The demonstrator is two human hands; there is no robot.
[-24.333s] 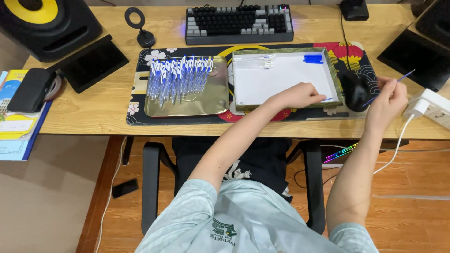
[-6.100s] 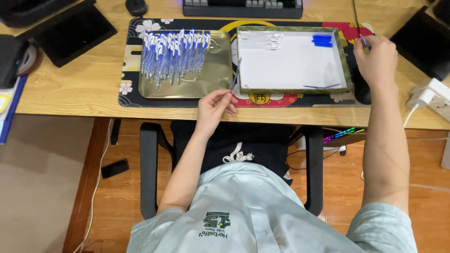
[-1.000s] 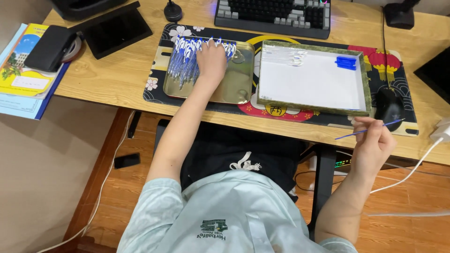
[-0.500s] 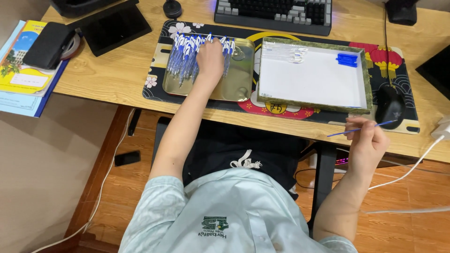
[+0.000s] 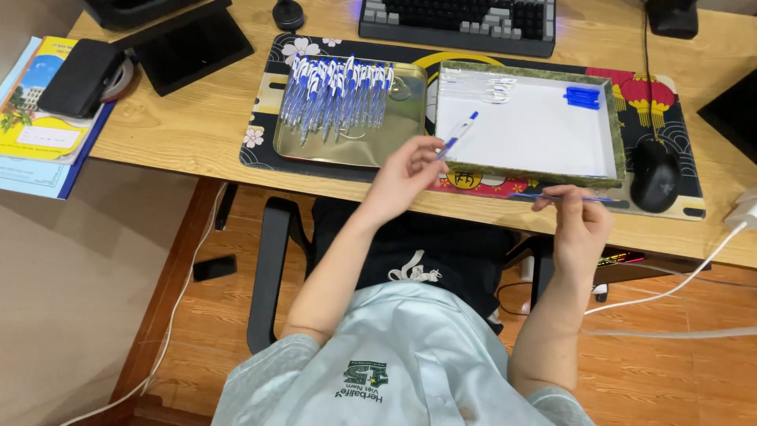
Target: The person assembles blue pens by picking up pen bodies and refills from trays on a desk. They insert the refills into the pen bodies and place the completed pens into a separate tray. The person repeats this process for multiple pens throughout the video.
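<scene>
The left hand pinches a blue-and-white pen over the front edge of the white tray. The right hand grips a thin blue refill just beside it.

Pen in left hand

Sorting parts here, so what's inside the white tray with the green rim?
The white tray holds small blue parts at its far right and clear pieces far left. Its near wall hides the front edge.
</scene>
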